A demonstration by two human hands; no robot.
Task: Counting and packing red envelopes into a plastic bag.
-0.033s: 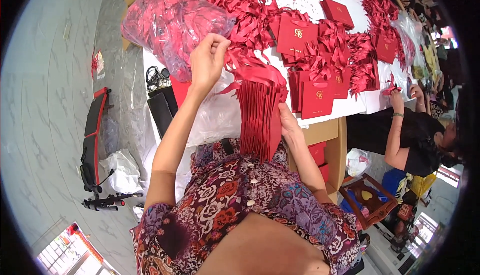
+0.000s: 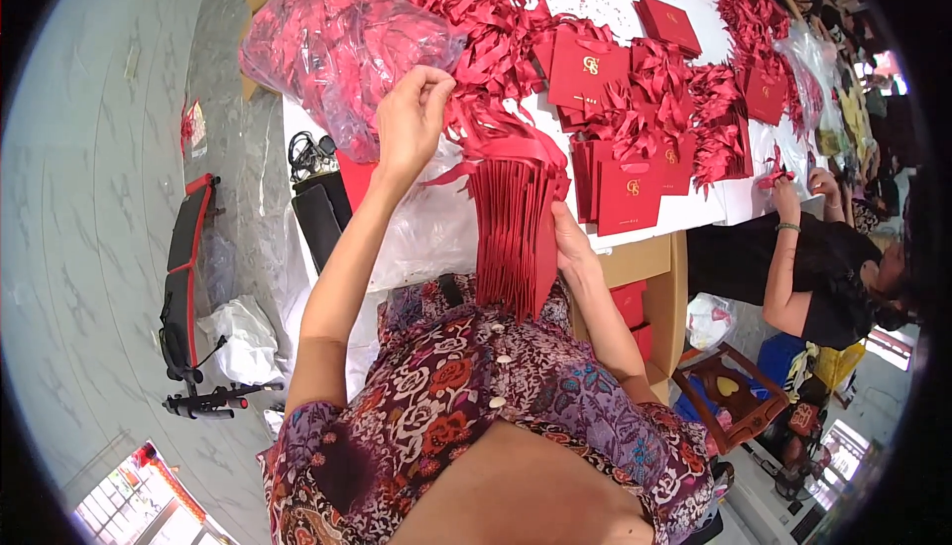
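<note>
While the right hand (image 2: 572, 245) grips the right-hand edge of a thick bundle of narrow, folded red paper bags (image 2: 511, 238), its thumb lies along the outermost bag; its other fingers are mostly hidden. The bundle stands on edge in front of the person's purple and maroon floral shirt (image 2: 436, 376), just beside the near edge of the white-covered worktop (image 2: 684, 212), with glossy red ribbon handles (image 2: 516, 148) spilling over its top end.

Raised to the left of the ribbons, the left hand (image 2: 415, 121) has its thumb and forefinger drawn close together and the rest curled; whether they pinch a ribbon cannot be told. Behind this hand sits a bulging clear plastic sack (image 2: 347, 59) filled with red material, and next to the sack is a tangled heap of loose red ribbon (image 2: 491, 24).

Farther right on the worktop, square red bags with gold emblems (image 2: 627, 200) lean together in rows. Near the left forearm lie a flat black case (image 2: 322, 223) and a coiled black cable (image 2: 309, 156). An open brown cardboard box (image 2: 678, 297) is beside the right forearm, with red items inside. At the far right, a co-worker in black (image 2: 739, 267) handles a small red ribbon piece (image 2: 772, 179).
</note>
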